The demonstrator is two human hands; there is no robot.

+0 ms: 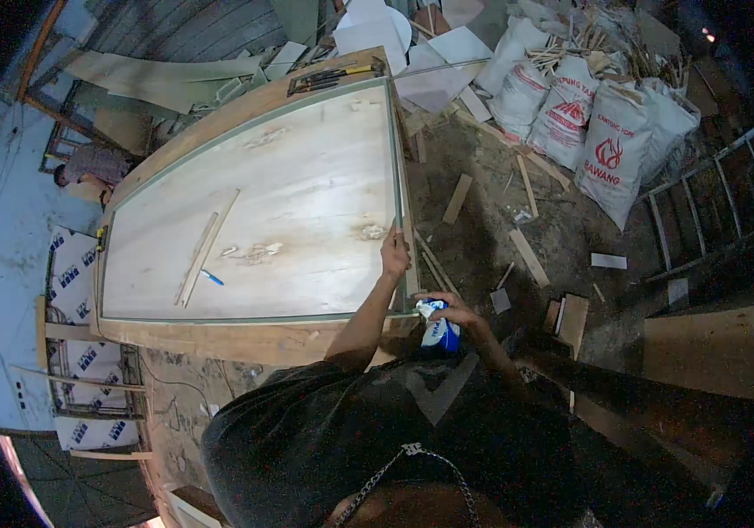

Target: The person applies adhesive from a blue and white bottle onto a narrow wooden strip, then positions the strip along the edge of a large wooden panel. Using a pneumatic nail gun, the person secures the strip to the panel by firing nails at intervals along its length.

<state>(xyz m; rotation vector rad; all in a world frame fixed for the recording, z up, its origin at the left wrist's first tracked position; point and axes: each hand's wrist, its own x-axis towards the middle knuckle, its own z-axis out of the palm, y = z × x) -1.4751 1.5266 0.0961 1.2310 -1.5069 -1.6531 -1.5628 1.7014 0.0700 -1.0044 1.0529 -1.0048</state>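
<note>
A large pale panel (306,202) with a green-edged frame lies on the wooden table (218,333). My left hand (396,253) is closed around the narrow green-edged strip (393,158) at the panel's right side, near the front corner. Beside that corner, my right hand (453,310) grips a soft-looking blue-and-white packet (440,333) close to my body; its contents cannot be made out. Two thin wooden sticks (205,251) lie across the panel, with a blue pen (212,277) next to them.
Tools (333,77) lie on the table's far edge. White sacks (562,106) of wood offcuts stand at the far right, near a ladder (702,211). Wood scraps (529,257) litter the floor on the right. Another person (95,172) is beyond the table's left side.
</note>
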